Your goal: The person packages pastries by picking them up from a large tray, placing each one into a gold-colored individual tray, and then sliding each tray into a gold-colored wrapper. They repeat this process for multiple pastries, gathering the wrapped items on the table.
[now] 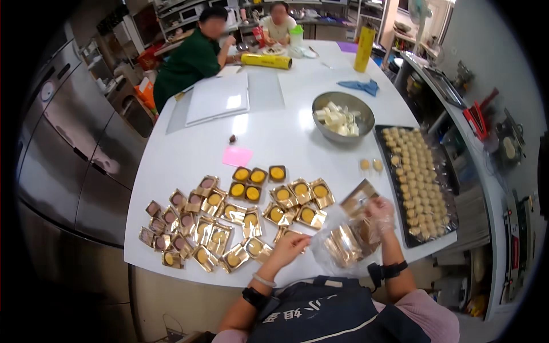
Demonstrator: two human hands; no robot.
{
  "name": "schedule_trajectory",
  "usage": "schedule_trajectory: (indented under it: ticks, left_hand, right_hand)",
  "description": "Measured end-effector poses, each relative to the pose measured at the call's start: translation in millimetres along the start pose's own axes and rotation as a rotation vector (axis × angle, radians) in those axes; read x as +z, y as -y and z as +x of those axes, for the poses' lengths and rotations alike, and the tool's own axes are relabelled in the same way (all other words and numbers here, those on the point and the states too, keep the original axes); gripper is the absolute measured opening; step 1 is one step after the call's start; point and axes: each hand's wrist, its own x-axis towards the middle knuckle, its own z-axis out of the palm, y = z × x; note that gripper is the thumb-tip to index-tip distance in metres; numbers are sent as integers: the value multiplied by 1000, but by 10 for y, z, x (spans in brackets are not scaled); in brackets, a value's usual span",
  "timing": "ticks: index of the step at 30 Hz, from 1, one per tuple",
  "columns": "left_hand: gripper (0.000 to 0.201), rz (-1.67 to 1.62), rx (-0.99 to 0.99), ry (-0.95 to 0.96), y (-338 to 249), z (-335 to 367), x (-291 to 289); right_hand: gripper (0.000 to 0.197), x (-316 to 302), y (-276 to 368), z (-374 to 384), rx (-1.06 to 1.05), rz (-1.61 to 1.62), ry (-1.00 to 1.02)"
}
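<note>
White kitchen surface [274, 143] carries rows of small gold foil trays of yellow pastries [251, 214]. At its 5 o'clock edge, the right hand [379, 212] holds a clear crinkled plastic bag of gold trays [343, 243], grip closed around its top. At 9 o'clock from that bag, the left hand [289, 247] pinches one gold tray.

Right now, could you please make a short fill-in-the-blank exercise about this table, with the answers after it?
1. The right hand reaches into a clear plastic ___.
2. The metal bowl holds pale ___ pieces.
3. The dark tray of small round pastries lies to the ___ of the bowl.
4. The small paper note on the white table is ___.

Answers: bag; white; right; pink
</note>
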Motion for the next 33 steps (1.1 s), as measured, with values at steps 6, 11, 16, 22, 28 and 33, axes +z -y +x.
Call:
schedule_trajectory:
  ticks: [6,11,16,22,28,33]
  left_hand:
    - [25,-685,-93,-173,-316,50,141]
    - [16,-715,-97,-391,-184,-98,-307]
    - [15,-1143,-67,-459,-164,-138,-291]
    - [20,-1045,-86,-724,257,15,-694]
    - [20,-927,-176,-876,117,24,-921]
    - [25,-1036,-262,-830,157,-48,-928]
  right_hand:
    - [27,1147,409,-573,286,75,590]
    - [29,1410,337,-494,50,-344,843]
    - [33,1750,272,-536,74,-401,947]
    - [28,2180,42,410,-256,-693,1033]
    - [49,2558,-199,1459,-198,-846,531]
    - [44,2603,-504,1461,-692,-1293,710]
